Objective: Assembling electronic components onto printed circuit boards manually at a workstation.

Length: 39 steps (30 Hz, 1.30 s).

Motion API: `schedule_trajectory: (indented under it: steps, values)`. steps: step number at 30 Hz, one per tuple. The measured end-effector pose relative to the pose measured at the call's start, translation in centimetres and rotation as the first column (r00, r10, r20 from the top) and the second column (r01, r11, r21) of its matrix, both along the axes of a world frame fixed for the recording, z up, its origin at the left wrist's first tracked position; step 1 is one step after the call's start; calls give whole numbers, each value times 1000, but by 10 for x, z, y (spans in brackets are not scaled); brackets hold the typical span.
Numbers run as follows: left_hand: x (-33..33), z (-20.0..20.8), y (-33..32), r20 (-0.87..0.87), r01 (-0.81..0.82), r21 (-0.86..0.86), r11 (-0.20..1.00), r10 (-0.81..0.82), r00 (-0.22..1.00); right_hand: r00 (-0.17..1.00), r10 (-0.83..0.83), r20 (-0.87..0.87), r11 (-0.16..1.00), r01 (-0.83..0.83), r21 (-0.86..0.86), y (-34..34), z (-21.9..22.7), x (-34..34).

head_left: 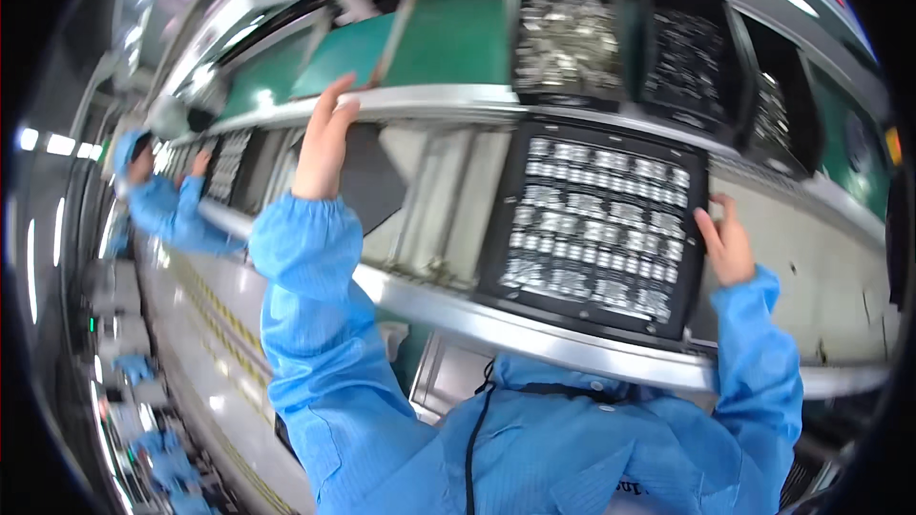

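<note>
A black tray (510, 248) with rows of small silvery metal parts lies on the conveyor line in front of me. My right hand (730, 246) is at its right edge, thumb and a finger apart, the thumb touching or very near the rim. Off to the left, my left hand (324, 145) is raised with its fingers stretched out and nothing visible in it. Beside and partly behind that hand is a flat dark grey panel (374, 181); whether they touch I cannot tell. Both arms wear blue sleeves.
Black bins of loose metal parts (568, 43) and dark parts (685, 62) stand behind the tray, beside green shelf surfaces (448, 33). A metal rail (534, 329) runs along the near edge. A co-worker in blue (167, 210) works farther left along the line.
</note>
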<state>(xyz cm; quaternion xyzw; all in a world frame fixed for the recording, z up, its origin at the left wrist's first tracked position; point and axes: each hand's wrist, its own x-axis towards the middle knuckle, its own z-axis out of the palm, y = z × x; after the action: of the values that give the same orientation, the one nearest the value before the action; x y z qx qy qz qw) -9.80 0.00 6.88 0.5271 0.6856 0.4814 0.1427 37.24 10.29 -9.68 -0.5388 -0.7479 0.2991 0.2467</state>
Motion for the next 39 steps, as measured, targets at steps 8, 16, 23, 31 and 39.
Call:
schedule_trajectory:
  steps: [8, 16, 23, 31, 39]
  values:
    - [-157, -162, -324, -841, -977, -77, 200, 513, 172, 928, 98, -360, 979, -155, -131, -11, -35, 11]
    - [-11, -129, -350, -507, -731, -593, 337, 548, 665, 683, 362, -634, 621, -684, -382, 15, -33, 49]
    - [110, -135, -357, -271, -541, -594, 596, 485, 831, 553, 475, -684, 507, -808, -301, 17, -6, 112]
    - [144, -174, -363, -530, -659, -381, 649, 430, 730, 561, 510, -652, 524, -804, -281, 26, 3, 139]
    - [234, -76, -324, -686, -740, 194, 644, 629, 367, 551, 550, -627, 552, -804, -222, 24, 19, 139]
